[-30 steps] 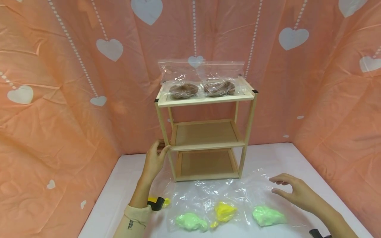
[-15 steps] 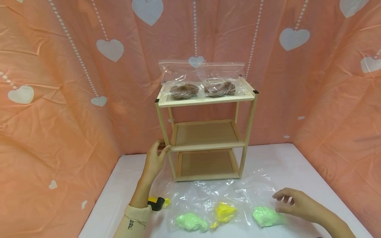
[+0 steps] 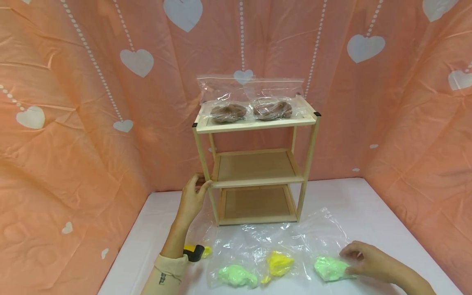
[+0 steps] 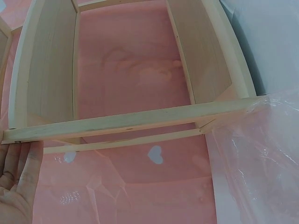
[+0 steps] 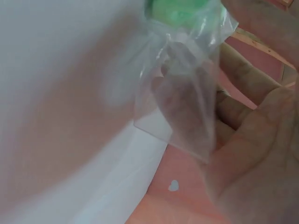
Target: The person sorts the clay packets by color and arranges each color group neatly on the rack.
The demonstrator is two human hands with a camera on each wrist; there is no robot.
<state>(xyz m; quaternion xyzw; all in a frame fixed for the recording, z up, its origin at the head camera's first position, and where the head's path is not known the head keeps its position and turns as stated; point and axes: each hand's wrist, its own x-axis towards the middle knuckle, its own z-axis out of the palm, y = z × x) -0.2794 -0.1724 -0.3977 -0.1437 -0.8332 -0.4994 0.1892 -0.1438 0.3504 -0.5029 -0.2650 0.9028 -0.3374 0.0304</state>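
My left hand (image 3: 192, 196) holds the left front post of a three-tier wooden shelf (image 3: 258, 183) at its middle tier, thumb in front and fingers behind. In the left wrist view the left hand (image 4: 18, 177) has its fingertips passing behind the post. Low on the right, my right hand (image 3: 372, 262) pinches the end of a clear plastic bag around a light green lump (image 3: 332, 268). The right wrist view shows the clear bag (image 5: 187, 107) between thumb and fingers of the right hand (image 5: 252, 140), the green lump (image 5: 180, 10) above.
Two brown lumps in a clear zip bag (image 3: 250, 88) lie on the shelf's top tier. Another green lump (image 3: 237, 275) and a yellow lump (image 3: 279, 264) lie bagged in front of the shelf on the white table (image 3: 339, 196). More yellow (image 3: 207, 251) shows beside my left wrist.
My right hand has come down from above the plastic onto the right green lump's bag, its fingers closing in. The left hand has stayed on the shelf post.
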